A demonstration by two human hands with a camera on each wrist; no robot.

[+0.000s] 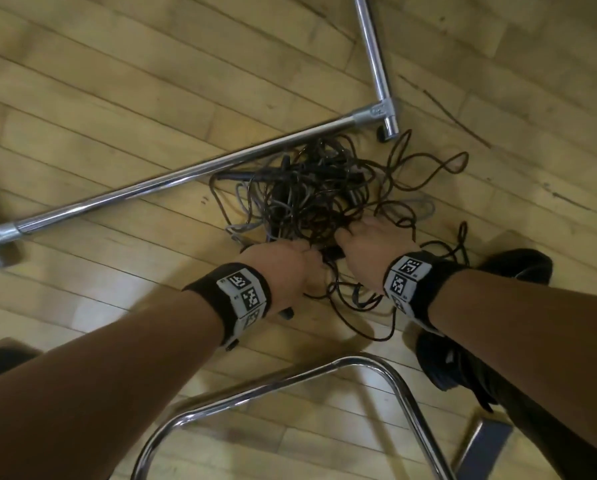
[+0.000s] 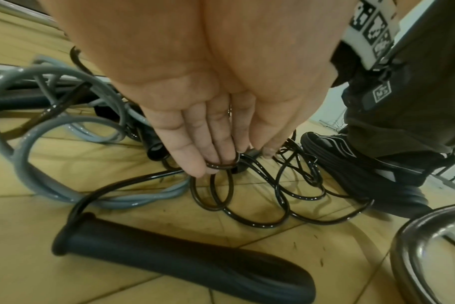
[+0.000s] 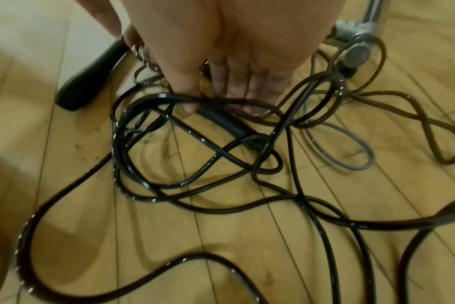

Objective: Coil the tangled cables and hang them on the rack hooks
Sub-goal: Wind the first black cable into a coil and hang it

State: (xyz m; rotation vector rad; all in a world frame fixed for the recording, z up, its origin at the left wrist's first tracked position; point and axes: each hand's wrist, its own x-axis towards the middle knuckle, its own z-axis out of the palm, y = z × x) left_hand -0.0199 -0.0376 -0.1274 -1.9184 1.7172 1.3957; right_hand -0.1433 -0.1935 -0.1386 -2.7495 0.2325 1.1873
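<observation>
Wooden floor [image 1: 117,81] with bare boards left of the chrome rack base [image 1: 193,171]. Tangled cables [image 1: 318,188] lie against it; left hand [image 1: 283,268] hooks a black loop, right hand [image 1: 369,247] reaches in, fingers straight.

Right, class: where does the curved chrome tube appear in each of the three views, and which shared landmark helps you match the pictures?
Head: the curved chrome tube arches across the bottom centre of the picture.
Left wrist: its bend fills the bottom right corner.
Right wrist: not in it.
Shared landmark: the tangle of black cables on the wooden floor.
</observation>
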